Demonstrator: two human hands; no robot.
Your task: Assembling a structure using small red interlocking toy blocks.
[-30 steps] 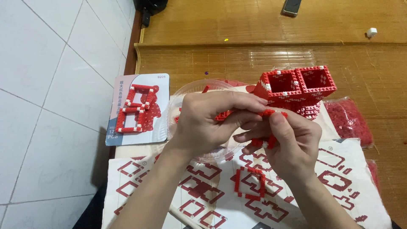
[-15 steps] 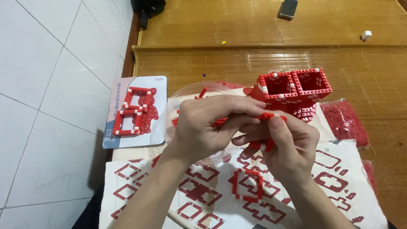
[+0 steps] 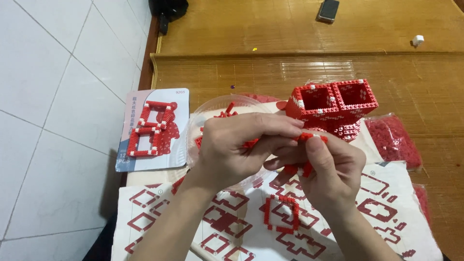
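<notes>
Fingers of both hands pinch one small red brick piece (image 3: 311, 137) between them at the centre of the view: the left hand (image 3: 237, 147) comes in from seven o'clock with its fingers curled over and closed on the piece's left end, and the right hand (image 3: 331, 169) comes up from five o'clock with its thumb pressed on top and its fingers tucked beneath. Only a short red strip with a white stud shows between the fingertips; the rest is hidden inside the grip. Beneath the hands, from about four to eight o'clock, a large white instruction sheet (image 3: 386, 203) printed with red outline diagrams covers the wooden table (image 3: 241, 77), and a small red brick frame (image 3: 282, 214) lies on it at six o'clock. At one o'clock, just beyond the fingers, stands a red brick model (image 3: 333, 104) with two open square compartments. A clear plastic dish (image 3: 212, 108) of loose red pieces sits partly under the left hand at ten o'clock. A picture card (image 3: 153, 129) lies at nine o'clock, and a bag of red bricks (image 3: 392, 141) at three o'clock. The piece looks light, rigid and tiny, likely to slip or snap apart at its joints, so it seems best gripped by its flat sides with the fingertips.
</notes>
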